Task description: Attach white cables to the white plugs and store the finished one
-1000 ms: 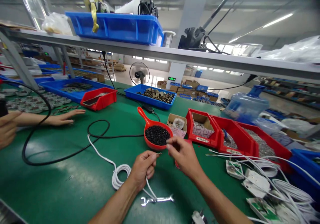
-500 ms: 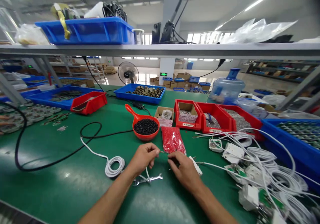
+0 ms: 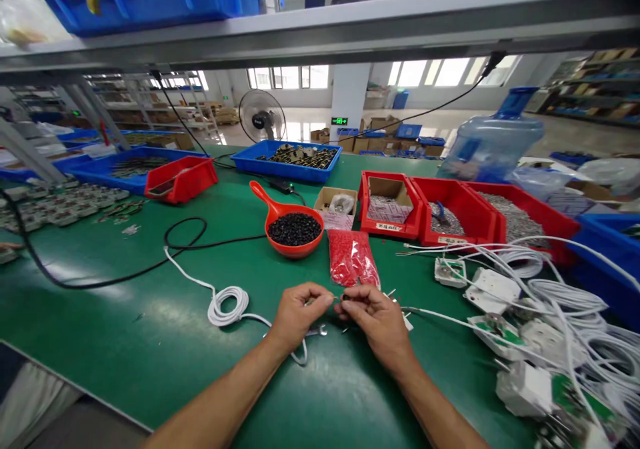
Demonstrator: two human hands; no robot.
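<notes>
My left hand [image 3: 299, 313] pinches the end of a thin white cable [image 3: 226, 302] that runs from a coil on the green table [image 3: 150, 342]. My right hand [image 3: 374, 317] pinches a small dark part [image 3: 345, 297] against that cable end, fingertips of both hands almost touching. A small wrench [image 3: 316, 332] lies under my left hand, partly hidden. Just beyond my hands lie a clear bag of red parts [image 3: 351, 259] and an orange scoop [image 3: 293, 226] full of small black parts.
Red bins [image 3: 453, 217] with metal parts stand behind the bag. White cables and adapter boards [image 3: 520, 315] pile up at the right. A black cable [image 3: 115, 272] loops across the left. Blue trays [image 3: 293, 161], a fan [image 3: 261, 116] and a water jug [image 3: 493, 139] stand farther back.
My right hand came down from the orange scoop to meet my left hand low over the table. The view tilted down, and another person's hands at the left left the view.
</notes>
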